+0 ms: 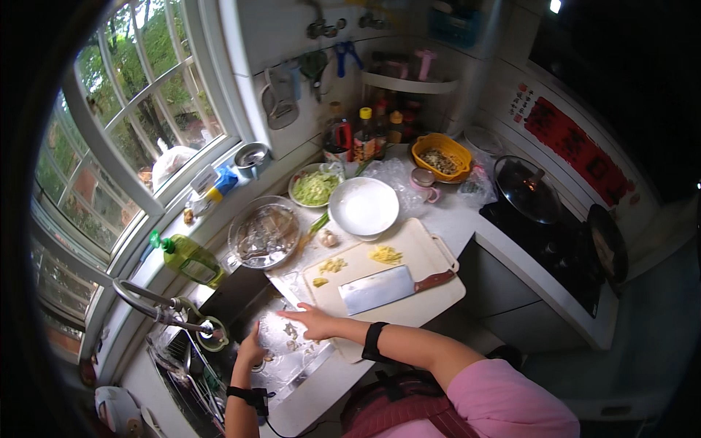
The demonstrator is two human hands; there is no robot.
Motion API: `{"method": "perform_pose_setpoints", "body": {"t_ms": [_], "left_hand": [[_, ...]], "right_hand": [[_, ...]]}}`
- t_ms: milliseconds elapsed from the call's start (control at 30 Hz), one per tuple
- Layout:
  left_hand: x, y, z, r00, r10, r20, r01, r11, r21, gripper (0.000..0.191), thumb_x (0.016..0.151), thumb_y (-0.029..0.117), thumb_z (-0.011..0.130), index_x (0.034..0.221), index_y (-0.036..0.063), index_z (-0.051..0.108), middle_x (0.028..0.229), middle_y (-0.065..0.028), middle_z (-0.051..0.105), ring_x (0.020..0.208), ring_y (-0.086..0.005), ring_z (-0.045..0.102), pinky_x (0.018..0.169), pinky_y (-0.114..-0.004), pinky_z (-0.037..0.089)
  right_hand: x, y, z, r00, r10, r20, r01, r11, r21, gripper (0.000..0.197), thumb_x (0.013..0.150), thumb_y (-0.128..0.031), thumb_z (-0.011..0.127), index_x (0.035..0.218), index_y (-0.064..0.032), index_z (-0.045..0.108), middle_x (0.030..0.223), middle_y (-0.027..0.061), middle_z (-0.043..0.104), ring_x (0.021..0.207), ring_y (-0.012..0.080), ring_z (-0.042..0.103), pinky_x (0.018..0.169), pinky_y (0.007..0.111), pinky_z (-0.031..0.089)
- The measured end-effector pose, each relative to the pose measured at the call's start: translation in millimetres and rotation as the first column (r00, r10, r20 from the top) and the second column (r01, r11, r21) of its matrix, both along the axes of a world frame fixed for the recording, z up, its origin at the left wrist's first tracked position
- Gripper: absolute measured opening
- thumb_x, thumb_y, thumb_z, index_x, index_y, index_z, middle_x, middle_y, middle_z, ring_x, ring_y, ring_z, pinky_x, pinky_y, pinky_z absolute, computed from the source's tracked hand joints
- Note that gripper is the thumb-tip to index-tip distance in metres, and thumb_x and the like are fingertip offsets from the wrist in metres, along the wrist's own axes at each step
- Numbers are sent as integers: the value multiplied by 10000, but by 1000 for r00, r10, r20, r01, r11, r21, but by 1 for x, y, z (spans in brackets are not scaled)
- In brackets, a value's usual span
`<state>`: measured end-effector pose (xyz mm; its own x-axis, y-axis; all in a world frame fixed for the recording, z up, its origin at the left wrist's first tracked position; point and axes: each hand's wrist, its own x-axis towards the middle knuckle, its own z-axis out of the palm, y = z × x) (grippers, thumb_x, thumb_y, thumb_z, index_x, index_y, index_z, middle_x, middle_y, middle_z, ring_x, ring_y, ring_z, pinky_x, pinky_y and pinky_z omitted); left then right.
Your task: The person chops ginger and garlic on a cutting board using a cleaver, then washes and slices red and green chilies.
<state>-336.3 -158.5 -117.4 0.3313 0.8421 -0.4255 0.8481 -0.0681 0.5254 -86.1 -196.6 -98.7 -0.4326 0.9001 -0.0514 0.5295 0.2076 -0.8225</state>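
Both hands are over the stainless steel sink (298, 378), where peel scraps (290, 330) lie on its wet floor. My left hand (252, 346) is at the sink's left part, fingers pointing up; whether it holds anything is unclear. My right hand (311, 322) reaches in from the right, forefinger extended, beside the cutting board's corner. On the cutting board (427, 241) lie a cleaver (378, 288) with a wooden handle, yellow shreds (385, 254) and chopped pale bits (333, 265). A garlic bulb (327, 237) sits behind the board, near an empty white bowl (364, 207).
A steel faucet (164, 312) and green soap bottle (191, 261) stand left. Behind are a glass bowl with contents in liquid (264, 232), a plate of chopped greens (315, 187), sauce bottles (364, 134) and a yellow basket (441, 157). A lidded pan (527, 189) sits on the stove.
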Motion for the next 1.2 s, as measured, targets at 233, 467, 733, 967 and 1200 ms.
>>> {"method": "perform_pose_setpoints", "body": {"t_ms": [233,467,733,967,1200], "left_hand": [[114,0,36,998,18,52,-30,972,234,518,614,66,654,1123,77,552,641,-120,597,627,-247,603,623,-350,472],[240,-8,85,981,-187,61,174,970,171,400,768,215,600,1149,106,548,988,-168,618,871,-303,608,772,-362,477],[346,8,102,891,-438,118,444,895,-34,433,807,288,569,1207,136,506,999,-122,626,879,-267,608,778,-344,475],[416,19,106,815,-571,100,577,815,-48,427,807,279,567,1190,99,512,995,-139,624,882,-299,602,778,-359,463],[501,14,105,832,-537,141,531,844,76,352,797,247,564,1125,118,556,932,-137,634,844,-316,597,744,-378,468]], "right_hand": [[107,-31,7,998,4,-63,-4,1000,6,517,684,-69,557,1195,-126,499,1296,185,391,1185,337,378,998,368,313],[290,-32,2,775,-543,-322,542,834,-102,458,710,13,551,1158,-79,521,1067,100,569,827,146,545,742,261,455],[498,-35,30,187,-945,267,888,279,365,826,690,-264,681,1352,-88,219,1363,139,304,1249,323,287,1020,399,257],[560,-25,4,155,-854,497,951,266,160,508,730,-331,628,1137,-50,507,1008,171,590,1019,349,485,948,401,334],[512,-29,-13,637,-749,185,731,662,166,144,679,-66,545,789,-113,626,714,138,591,803,323,565,805,425,432]]}}
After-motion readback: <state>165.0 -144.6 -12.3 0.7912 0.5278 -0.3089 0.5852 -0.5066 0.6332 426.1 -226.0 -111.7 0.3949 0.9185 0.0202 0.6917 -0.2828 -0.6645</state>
